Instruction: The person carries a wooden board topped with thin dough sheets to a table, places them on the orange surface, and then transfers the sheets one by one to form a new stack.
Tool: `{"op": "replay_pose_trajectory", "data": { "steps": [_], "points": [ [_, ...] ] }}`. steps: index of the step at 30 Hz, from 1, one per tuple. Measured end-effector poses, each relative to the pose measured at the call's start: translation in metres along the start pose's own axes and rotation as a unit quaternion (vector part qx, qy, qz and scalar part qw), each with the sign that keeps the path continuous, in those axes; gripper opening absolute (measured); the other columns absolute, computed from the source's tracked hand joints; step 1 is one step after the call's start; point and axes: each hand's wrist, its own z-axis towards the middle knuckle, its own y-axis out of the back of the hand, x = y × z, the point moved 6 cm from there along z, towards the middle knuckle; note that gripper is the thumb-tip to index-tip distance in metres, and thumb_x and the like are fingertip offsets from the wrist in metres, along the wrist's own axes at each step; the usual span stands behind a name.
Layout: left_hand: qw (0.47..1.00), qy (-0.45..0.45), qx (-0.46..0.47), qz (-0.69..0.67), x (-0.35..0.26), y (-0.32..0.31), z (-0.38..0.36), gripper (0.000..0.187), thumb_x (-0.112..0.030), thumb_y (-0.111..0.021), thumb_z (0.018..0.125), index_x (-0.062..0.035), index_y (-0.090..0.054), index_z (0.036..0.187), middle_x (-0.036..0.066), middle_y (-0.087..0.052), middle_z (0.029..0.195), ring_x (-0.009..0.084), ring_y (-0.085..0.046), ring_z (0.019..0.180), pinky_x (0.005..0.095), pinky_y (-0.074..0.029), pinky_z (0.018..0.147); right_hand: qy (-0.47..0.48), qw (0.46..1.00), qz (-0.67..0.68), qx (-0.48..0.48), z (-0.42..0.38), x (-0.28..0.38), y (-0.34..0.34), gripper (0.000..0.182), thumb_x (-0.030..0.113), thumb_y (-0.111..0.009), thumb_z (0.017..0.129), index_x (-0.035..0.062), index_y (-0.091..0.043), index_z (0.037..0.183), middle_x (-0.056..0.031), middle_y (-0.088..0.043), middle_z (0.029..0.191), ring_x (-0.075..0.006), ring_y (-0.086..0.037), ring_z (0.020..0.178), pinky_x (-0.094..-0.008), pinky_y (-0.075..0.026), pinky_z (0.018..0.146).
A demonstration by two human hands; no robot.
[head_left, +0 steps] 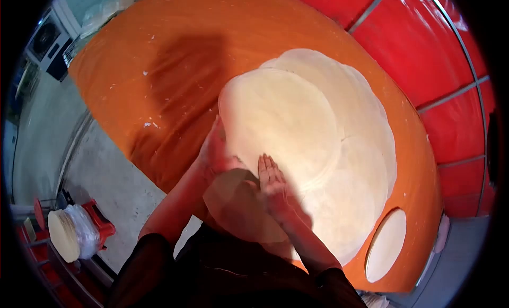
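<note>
A pale, thin round flatbread (pixel 281 117), seemingly on top of others, lies in the middle of the orange cloth. My left hand (pixel 214 149) grips its left lower rim, thumb apart from the fingers; some fingertips are hidden at the edge. My right hand (pixel 271 178) rests against the lower rim with straight fingers held side by side. More overlapping flatbreads (pixel 360 165) spread out to the right and behind. Closer to my body, another round flatbread (pixel 244 207) lies in shadow below my hands.
One separate flatbread (pixel 386 245) lies near the cloth's right edge. The orange cloth (pixel 185 16) covers a large surface beside a red tiled wall (pixel 450 122). On the floor at left, a red stool (pixel 101 226) carries stacked rounds (pixel 63 236) with clear plastic.
</note>
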Motion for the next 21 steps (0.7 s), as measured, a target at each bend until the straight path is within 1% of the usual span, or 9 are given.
{"op": "replay_pose_trajectory", "data": {
  "steps": [3, 5, 6, 8, 10, 13, 15, 19, 21],
  "points": [
    [0.995, 0.026, -0.094, 0.031, 0.004, -0.002, -0.001, 0.076, -0.053, -0.045, 0.075, -0.0076, -0.015, 0.130, 0.017, -0.013, 0.134, 0.0330, -0.014, 0.122, 0.0559, -0.019, 0.092, -0.022, 0.997, 0.053, -0.047, 0.013, -0.028, 0.012, 0.038, 0.013, -0.053, 0.071, 0.0031, -0.049, 0.108, -0.0174, -0.056, 0.089, -0.0239, -0.056, 0.083, -0.0351, -0.046, 0.068],
    [0.972, 0.018, -0.229, 0.050, 0.012, 0.001, 0.002, 0.080, -0.053, -0.047, 0.074, -0.0072, -0.013, 0.130, 0.020, -0.011, 0.133, 0.0337, -0.012, 0.123, 0.0555, -0.019, 0.092, -0.232, 0.950, 0.153, 0.145, 0.017, -0.084, 0.011, 0.023, 0.015, -0.060, 0.069, 0.0030, -0.059, 0.089, -0.0190, -0.055, 0.065, -0.0264, -0.057, 0.062, -0.0362, -0.045, 0.056],
    [0.968, 0.009, -0.238, 0.081, 0.016, 0.003, 0.003, 0.069, -0.046, -0.050, 0.075, -0.0046, -0.025, 0.124, 0.025, -0.025, 0.124, 0.0346, -0.026, 0.116, 0.0550, -0.024, 0.091, -0.213, 0.961, 0.172, 0.033, 0.040, -0.104, 0.046, 0.010, 0.011, -0.060, 0.069, 0.0007, -0.060, 0.068, -0.0171, -0.047, 0.049, -0.0212, -0.049, 0.043, -0.0352, -0.041, 0.046],
    [0.960, 0.060, -0.231, 0.147, 0.046, 0.025, 0.011, 0.055, -0.041, -0.050, 0.075, -0.0042, -0.035, 0.114, 0.023, -0.035, 0.113, 0.0334, -0.034, 0.106, 0.0536, -0.028, 0.089, -0.219, 0.963, 0.155, -0.034, 0.074, -0.136, 0.138, 0.015, 0.010, -0.057, 0.072, -0.0011, -0.055, 0.063, -0.0085, -0.037, 0.044, -0.0067, -0.034, 0.047, -0.0290, -0.035, 0.042],
    [0.957, 0.115, -0.213, 0.161, 0.092, 0.038, 0.004, 0.026, -0.027, -0.053, 0.075, -0.0048, -0.047, 0.086, 0.015, -0.047, 0.090, 0.0282, -0.047, 0.084, 0.0488, -0.037, 0.082, -0.277, 0.950, 0.139, -0.021, 0.084, -0.176, 0.213, 0.016, 0.012, -0.055, 0.074, 0.0006, -0.054, 0.062, -0.0007, -0.044, 0.048, -0.0043, -0.037, 0.046, -0.0272, -0.033, 0.039],
    [0.926, 0.227, -0.242, 0.178, 0.169, 0.071, -0.003, 0.015, -0.011, -0.057, 0.071, -0.0050, -0.051, 0.083, 0.011, -0.054, 0.083, 0.0271, -0.053, 0.080, 0.0430, -0.042, 0.078, -0.100, 0.971, 0.124, -0.179, 0.078, -0.147, 0.313, 0.011, 0.004, -0.052, 0.075, -0.0007, -0.059, 0.081, -0.0024, -0.050, 0.050, -0.0087, -0.041, 0.042, -0.0246, -0.036, 0.039],
    [0.907, 0.267, -0.249, 0.209, 0.204, 0.079, -0.005, 0.017, -0.006, -0.060, 0.068, -0.0061, -0.050, 0.081, 0.009, -0.054, 0.081, 0.0249, -0.054, 0.075, 0.0397, -0.044, 0.073, -0.154, 0.980, -0.083, -0.095, 0.047, -0.134, 0.340, 0.017, 0.013, -0.052, 0.078, -0.0008, -0.058, 0.087, -0.0067, -0.057, 0.069, -0.0112, -0.051, 0.060, -0.0241, -0.042, 0.055],
    [0.835, 0.204, -0.284, 0.425, 0.202, 0.079, 0.003, 0.017, -0.008, -0.063, 0.065, -0.0070, -0.050, 0.076, 0.005, -0.054, 0.074, 0.0146, -0.053, 0.060, 0.0273, -0.044, 0.058, -0.007, 0.984, -0.155, -0.085, -0.047, -0.086, 0.317, 0.040, -0.010, -0.049, 0.055, 0.0038, -0.058, 0.092, -0.0102, -0.059, 0.081, -0.0214, -0.059, 0.071, -0.0294, -0.048, 0.058],
    [0.741, 0.219, -0.210, 0.599, 0.199, 0.077, 0.011, 0.022, -0.010, -0.061, 0.068, -0.0049, -0.050, 0.086, 0.006, -0.055, 0.077, 0.0157, -0.054, 0.065, 0.0270, -0.045, 0.059, -0.040, 0.977, -0.208, -0.003, -0.108, -0.085, 0.268, 0.037, -0.004, -0.048, 0.060, 0.0013, -0.055, 0.096, -0.0119, -0.058, 0.089, -0.0250, -0.058, 0.078, -0.0319, -0.047, 0.067]
  ]
}}
